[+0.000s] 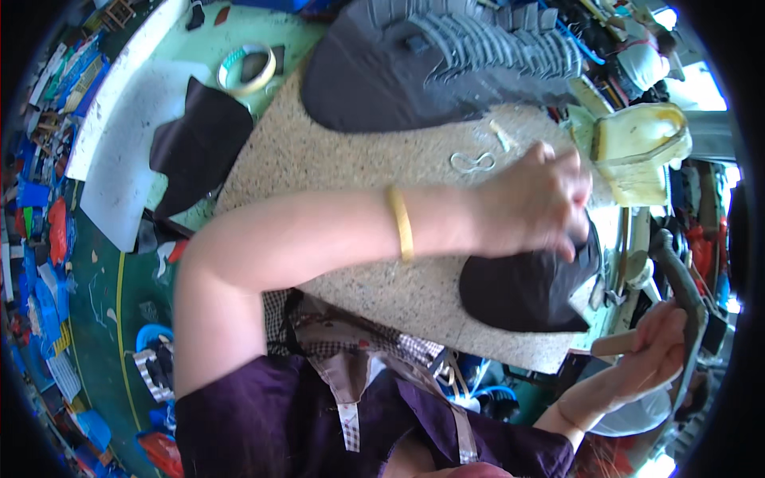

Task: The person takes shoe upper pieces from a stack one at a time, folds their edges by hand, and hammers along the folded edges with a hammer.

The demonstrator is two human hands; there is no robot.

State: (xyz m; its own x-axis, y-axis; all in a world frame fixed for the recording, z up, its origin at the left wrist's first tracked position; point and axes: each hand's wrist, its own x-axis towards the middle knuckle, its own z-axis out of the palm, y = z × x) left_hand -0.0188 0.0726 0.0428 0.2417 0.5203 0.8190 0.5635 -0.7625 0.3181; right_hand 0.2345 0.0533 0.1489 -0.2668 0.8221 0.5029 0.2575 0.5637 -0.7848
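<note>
Where the stone slab (343, 159) meets its right-hand end, the left hand (530, 203) is set over a black sheet piece (510, 299). Fingers bent, hand partly closed and slightly blurred; they overlap the piece's far edge. Cannot tell whether they pinch it or only press on it. The piece lies on the slab's near right part, rounded at its left end, pointed at its near right corner. A yellow bracelet (401, 225) circles the left wrist, above the slab's middle.

Right hand (649, 354): off the slab's near right corner, palm turned up, fingers closed around a pale handle (612, 344), whose end projects toward the slab. A dark curved bar (692, 327) runs just beside the fingers, on the side away from the slab; cannot tell whether it joins the handle.

On the slab, beyond the left hand: a loop of pale cord (472, 167). Across the slab's far edge: a large dark sheet (358, 92) bearing rows of grey strips (494, 48). Left of the slab: a second black piece (203, 139) and, farther off, a tape roll (265, 78). Beyond the slab's right end: a cream container (637, 171).
</note>
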